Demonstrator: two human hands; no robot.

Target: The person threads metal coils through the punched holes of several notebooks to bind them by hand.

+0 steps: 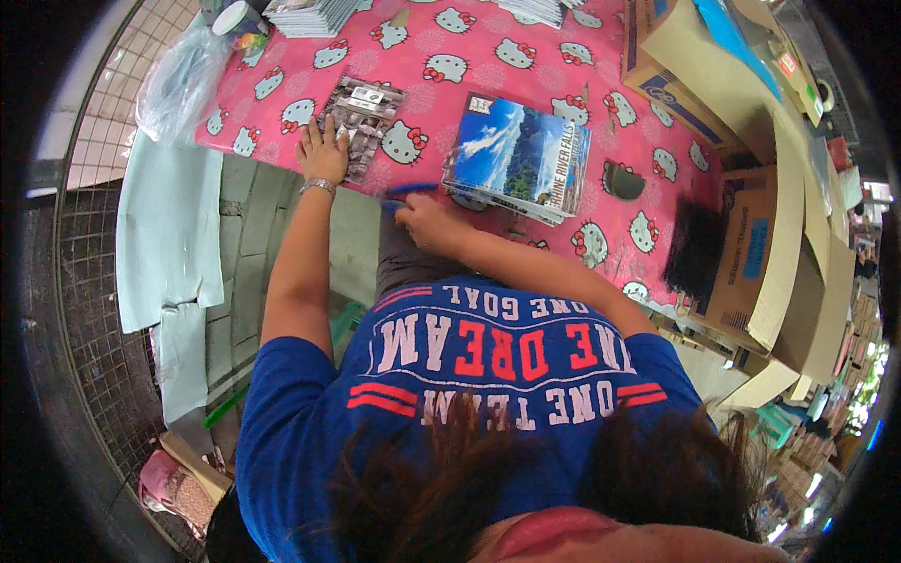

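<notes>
At the near edge of the table (601, 75), the left hand (324, 155) lies spread on the grey booklet (374, 114), best pressed evenly; the right hand (432, 223) curls by a blue object (416, 190), grip unclear.

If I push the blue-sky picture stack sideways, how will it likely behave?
The stack would probably slide apart in layers, since its edges sit unevenly and no band shows. Pieces look thin, so may flex. Lying flat on a broad base, it seems unlikely to tip.
</notes>
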